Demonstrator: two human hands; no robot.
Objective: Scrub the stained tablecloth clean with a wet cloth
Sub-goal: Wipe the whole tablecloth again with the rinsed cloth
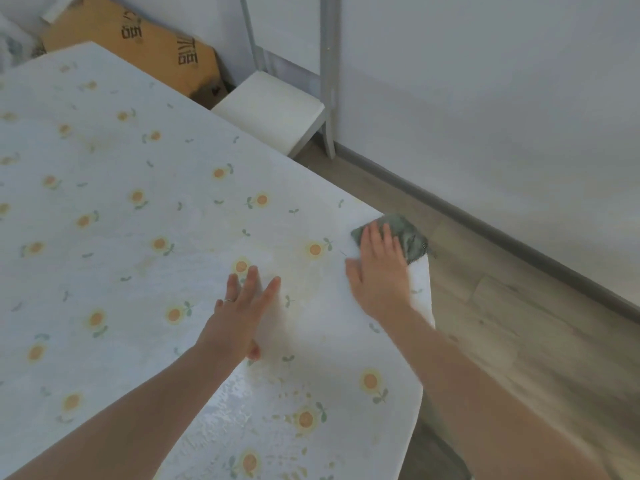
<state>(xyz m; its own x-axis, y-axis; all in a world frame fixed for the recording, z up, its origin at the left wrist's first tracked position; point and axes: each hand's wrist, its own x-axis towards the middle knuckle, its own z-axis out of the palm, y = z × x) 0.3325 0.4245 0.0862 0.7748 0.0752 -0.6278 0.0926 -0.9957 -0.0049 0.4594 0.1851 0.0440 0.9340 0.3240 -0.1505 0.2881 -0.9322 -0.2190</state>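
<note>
Nearest: both bare forearms reach in from the bottom edge, over the worktop. Tablecloth (131, 209) covers it fully, pale with a sunflower print; its near right part shows a wet sheen and faint yellowish staining around the left hand.

Left hand (242, 313): flat, palm down on the tablecloth, fingers straight and slightly spread, pointing away and up-right. Grasping nothing, just pressing the fabric. Ring on one finger. Stain patch sits under it and just to its right.

Right hand (377, 271): also flat, palm down, fingers extended, laid over the near half of the wet cloth (405, 237). Not clenched; it pins the cloth against the surface rather than gripping it. Thumb splayed left, touching the tablecloth.

Wet cloth: grey-green, crumpled, at the worktop's right corner, partly overhanging the edge. Far half sticks out past the fingertips. Long axis roughly diagonal, upper-left to lower-right, along the corner. It lies well right of the left hand, with the stained area between the two hands.

Beyond: wood-look floor (519, 306) to the right, grey baseboard, white wall. Further back, a white stool (270, 109) just past the worktop's far edge, a cardboard box (138, 43) leaning in the corner.
</note>
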